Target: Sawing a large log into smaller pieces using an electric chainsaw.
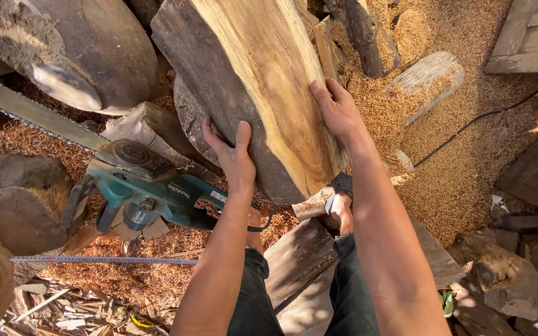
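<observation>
A big split slab of log (263, 81), pale yellow on its cut face and grey-brown on its bark side, stands tilted in front of me. My left hand (231, 155) grips its lower left bark edge, thumb on the face. My right hand (339, 109) lies flat against its right edge. The slab's lower end hangs above my knees and dark trousers (344, 286). Both forearms reach up from the bottom of the view.
A teal electric chainsaw (147, 190) lies on the sawdust at left, its long bar (26, 111) pointing up-left. An extended tape measure (101, 260) lies below it. Logs (82, 50), offcuts, a black cable (481, 118) and wooden pallets (530, 37) surround me.
</observation>
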